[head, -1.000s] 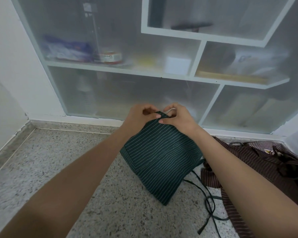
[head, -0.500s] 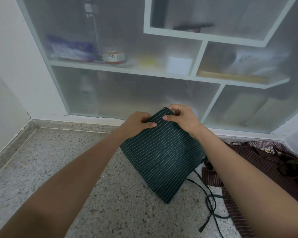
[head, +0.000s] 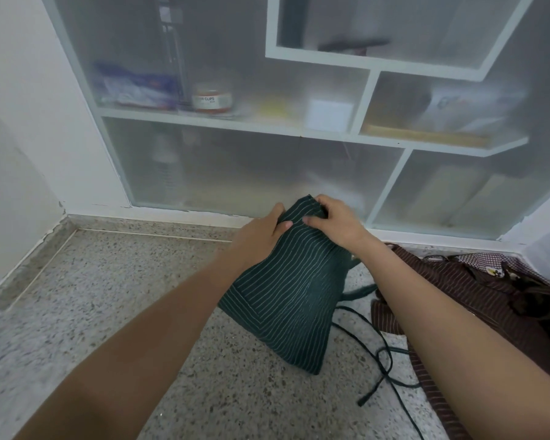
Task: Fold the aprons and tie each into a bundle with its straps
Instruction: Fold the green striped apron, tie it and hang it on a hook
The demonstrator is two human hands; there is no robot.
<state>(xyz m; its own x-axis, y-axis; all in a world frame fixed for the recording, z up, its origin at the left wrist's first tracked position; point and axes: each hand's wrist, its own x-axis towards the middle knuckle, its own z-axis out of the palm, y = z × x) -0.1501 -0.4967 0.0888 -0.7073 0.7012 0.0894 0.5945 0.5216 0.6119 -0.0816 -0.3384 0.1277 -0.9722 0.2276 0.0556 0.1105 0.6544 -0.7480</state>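
Note:
A folded dark green apron with thin pale stripes [head: 289, 300] hangs in front of me above the speckled floor [head: 108, 312]. My left hand [head: 261, 233] grips its upper left edge, thumb on the front. My right hand [head: 334, 220] grips the top corner, fingers curled over the cloth. Its thin green straps [head: 378, 360] trail down and lie loose on the floor to the right. A brown striped apron [head: 477, 300] lies crumpled on the floor at the right, partly behind my right forearm.
A white shelf unit with frosted panels [head: 299, 131] stands against the wall right behind the apron, holding blurred jars and boxes. A checked cloth [head: 486, 262] lies at the far right. A wall corner [head: 58, 211] closes the left side.
Both hands have slid a little right and down along the green apron's top edge, bunching it. The apron's lower part has narrowed and swung slightly right.

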